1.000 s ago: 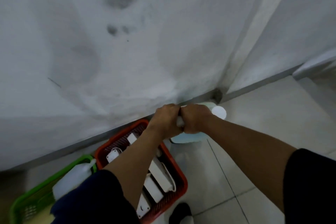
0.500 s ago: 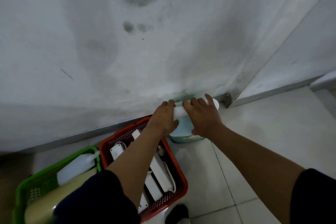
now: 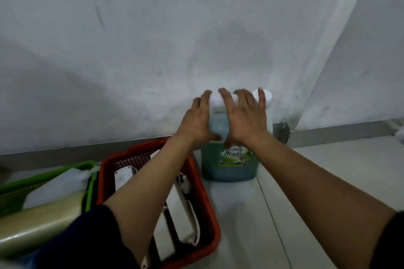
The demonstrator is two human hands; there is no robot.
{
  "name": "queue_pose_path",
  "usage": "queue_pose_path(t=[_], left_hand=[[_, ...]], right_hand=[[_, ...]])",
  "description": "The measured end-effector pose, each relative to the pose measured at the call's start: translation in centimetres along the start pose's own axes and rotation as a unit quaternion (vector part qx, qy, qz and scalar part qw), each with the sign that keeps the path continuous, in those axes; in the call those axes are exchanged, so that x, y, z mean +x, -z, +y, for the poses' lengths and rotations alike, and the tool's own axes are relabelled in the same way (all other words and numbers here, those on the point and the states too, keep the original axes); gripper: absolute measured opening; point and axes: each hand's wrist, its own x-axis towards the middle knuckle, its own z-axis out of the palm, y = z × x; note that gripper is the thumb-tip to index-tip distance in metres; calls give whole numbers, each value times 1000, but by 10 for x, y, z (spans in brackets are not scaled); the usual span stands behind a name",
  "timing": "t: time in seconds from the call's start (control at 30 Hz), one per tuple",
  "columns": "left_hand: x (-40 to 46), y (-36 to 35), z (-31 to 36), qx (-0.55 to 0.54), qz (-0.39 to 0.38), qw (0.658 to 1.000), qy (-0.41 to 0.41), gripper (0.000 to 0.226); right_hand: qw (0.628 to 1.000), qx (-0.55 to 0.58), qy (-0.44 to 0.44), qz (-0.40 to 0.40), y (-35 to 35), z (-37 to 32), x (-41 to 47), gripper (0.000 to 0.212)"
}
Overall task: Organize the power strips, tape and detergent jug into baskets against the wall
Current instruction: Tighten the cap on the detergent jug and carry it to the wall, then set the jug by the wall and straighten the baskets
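The detergent jug [image 3: 229, 166], teal with a green label and a white cap [image 3: 268, 96], stands upright on the floor against the wall, right of the red basket [image 3: 215, 240]. My left hand [image 3: 196, 124] and my right hand [image 3: 247, 120] lie on the jug's top and white handle with fingers spread, not clenched. Several white power strips [image 3: 181, 209] lie in the red basket. The green basket [image 3: 65, 169] at the left holds a yellowish roll [image 3: 39, 223] and a white container [image 3: 56, 190].
A grey wall [image 3: 153, 50] with a dark skirting strip runs behind the baskets and meets another wall in the corner [image 3: 284, 129] right of the jug. Pale floor tiles [image 3: 306, 181] spread to the right. My sleeves cover the lower corners.
Both hands were clenched on the jug's handle a second ago; their fingers have since opened and spread over the top. The jug now shows standing on the floor by the wall.
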Motion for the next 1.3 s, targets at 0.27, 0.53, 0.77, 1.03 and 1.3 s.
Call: queue_pose_path(t=[0.27,0.53,0.77,1.03,1.3], left_hand=[[-75,-27,-14,-178,-3,981,74,86],[-74,-55,-5,-390,-9,913,123,63],[-39,-80,-8,-498,39,850,167,56],[-24,-85,3,-504,17,845,178,78],[-71,-53,-41,-315,-91,930,165,59]], right_hand=[[976,130,-133,112,-41,-30,-57,113],[635,652,-413,19,-56,-46,-68,160],[581,671,-457,53,-77,-37,-50,148],[610,649,-449,78,-91,-25,-41,138],[645,590,-485,42,-101,-43,-63,111]])
